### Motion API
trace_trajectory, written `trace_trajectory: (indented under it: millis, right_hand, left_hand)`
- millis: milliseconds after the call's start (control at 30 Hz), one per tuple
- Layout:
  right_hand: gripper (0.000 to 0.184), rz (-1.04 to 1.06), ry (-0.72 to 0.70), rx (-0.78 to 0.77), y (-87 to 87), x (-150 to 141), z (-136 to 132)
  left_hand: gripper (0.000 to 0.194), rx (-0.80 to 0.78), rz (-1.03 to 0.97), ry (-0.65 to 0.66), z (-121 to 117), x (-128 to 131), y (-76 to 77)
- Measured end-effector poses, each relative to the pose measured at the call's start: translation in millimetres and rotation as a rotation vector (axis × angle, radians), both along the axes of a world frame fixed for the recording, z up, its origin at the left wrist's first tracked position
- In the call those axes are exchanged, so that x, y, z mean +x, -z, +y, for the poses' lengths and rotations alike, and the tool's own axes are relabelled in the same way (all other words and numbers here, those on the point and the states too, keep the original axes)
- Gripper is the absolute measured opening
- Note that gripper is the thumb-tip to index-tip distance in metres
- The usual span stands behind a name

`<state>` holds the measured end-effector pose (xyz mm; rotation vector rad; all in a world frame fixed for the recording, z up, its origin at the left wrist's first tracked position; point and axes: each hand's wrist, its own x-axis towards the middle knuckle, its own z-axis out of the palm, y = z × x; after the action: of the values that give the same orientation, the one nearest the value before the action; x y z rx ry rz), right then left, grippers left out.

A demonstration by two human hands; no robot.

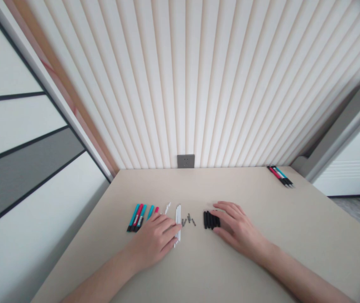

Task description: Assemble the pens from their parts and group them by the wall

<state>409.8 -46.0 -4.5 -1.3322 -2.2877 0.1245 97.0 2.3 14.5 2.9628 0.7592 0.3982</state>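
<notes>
My left hand lies low over the table, its fingers loosely stretched out. Their tips touch or cover part of a bundle of thin white pen refills. Beside that hand, turquoise and pink pen barrels with black ends lie in a row, some partly hidden under it. My right hand is curved with thumb and fingers apart, at the right side of several short black pen parts laid side by side. Small grey pieces, seemingly springs or clips, lie between the two hands.
Small white pieces lie just beyond my left hand. Several whole-looking pens rest at the far right corner of the beige table. A ribbed white wall with a grey socket borders the back edge.
</notes>
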Motion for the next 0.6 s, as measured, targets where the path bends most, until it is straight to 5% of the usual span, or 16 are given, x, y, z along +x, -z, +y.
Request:
trace_trajectory:
  millis: [167,600]
  right_hand:
    - [0.041,-0.013,-0.033,0.014,7.7,-25,1]
    - [0.025,0.007,-0.054,0.082,9.6,-33,5]
  left_hand:
    - [0.026,-0.007,0.023,0.020,-3,-1,-1.0]
    - [0.026,-0.035,0.014,-0.034,-5,2,-6.3]
